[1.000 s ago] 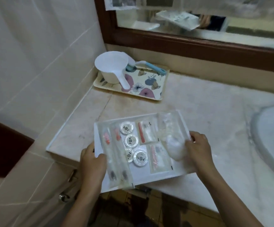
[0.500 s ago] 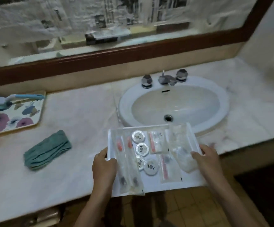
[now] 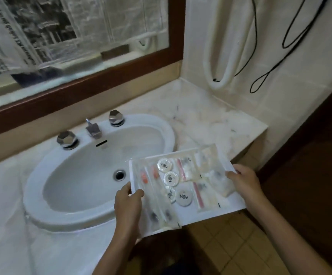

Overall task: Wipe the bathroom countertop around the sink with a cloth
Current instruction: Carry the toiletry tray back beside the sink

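Nearest, the left hand and right hand each gripped a side edge of a white tray of wrapped toiletries, held over the counter's front edge. Beyond it lay the white sink, then the marble countertop by the wall. No cloth was in view; wiping had seemingly not begun, with clearing apparently coming first.

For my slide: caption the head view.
Left hand and right hand hold a white toiletry tray by the sink.
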The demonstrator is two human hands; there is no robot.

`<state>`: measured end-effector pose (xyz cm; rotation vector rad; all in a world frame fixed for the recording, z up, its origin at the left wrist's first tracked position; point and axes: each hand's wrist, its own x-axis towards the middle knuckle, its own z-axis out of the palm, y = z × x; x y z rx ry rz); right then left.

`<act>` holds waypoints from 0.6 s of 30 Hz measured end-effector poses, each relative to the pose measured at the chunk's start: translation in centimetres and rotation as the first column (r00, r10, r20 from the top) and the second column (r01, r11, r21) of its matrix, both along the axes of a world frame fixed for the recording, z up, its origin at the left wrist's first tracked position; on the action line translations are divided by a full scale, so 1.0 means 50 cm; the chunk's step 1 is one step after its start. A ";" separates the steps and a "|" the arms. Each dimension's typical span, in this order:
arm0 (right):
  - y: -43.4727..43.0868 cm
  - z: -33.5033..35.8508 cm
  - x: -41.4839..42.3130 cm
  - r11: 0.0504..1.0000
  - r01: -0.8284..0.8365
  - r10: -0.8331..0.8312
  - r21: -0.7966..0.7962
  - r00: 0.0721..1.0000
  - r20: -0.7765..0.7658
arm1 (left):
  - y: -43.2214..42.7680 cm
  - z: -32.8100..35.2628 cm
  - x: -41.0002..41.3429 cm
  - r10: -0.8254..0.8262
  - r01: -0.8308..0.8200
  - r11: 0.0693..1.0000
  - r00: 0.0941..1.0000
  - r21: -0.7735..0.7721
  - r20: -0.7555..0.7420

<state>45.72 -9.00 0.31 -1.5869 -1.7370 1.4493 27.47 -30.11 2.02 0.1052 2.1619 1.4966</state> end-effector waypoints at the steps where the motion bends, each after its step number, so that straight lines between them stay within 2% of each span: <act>1: 0.038 -0.001 -0.006 1.000 0.005 -0.005 0.004 1.000 -0.006 | 0.036 0.001 -0.002 -0.004 0.004 1.000 1.000 0.005 -0.006; 4: 0.153 -0.001 -0.033 1.000 -0.005 0.006 0.016 1.000 -0.021 | 0.149 -0.003 -0.024 0.004 -0.004 1.000 1.000 0.009 -0.001; 10: 0.336 -0.013 -0.089 0.999 -0.048 0.049 -0.006 0.997 0.063 | 0.334 -0.026 -0.081 0.050 -0.050 0.999 0.998 0.005 -0.042; 18: 0.495 -0.031 -0.233 0.986 -0.163 0.159 0.021 0.979 0.124 | 0.477 -0.030 -0.170 0.168 -0.169 0.986 0.985 0.008 0.032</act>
